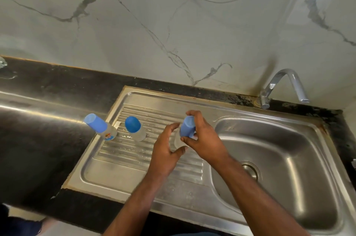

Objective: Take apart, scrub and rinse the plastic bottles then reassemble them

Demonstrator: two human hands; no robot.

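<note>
Head view: looks forward and down from above, close over the sink (269, 120).
Shared views: only one.

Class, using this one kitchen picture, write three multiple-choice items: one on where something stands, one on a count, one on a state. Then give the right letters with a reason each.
1. Where do the two untouched bottles stand?
A. in the basin
B. on the ribbed drainboard
C. on the floor

2. How many blue caps show?
A. one
B. three
C. five

3. What state is the tap in?
A. running
B. no water visible
C. removed

Answers:
1 B: the left bottle and the middle bottle stand on the drainboard.
2 B: each has one, plus the blue cap gripped by the right hand.
3 B: no stream leaves the tap.
</note>
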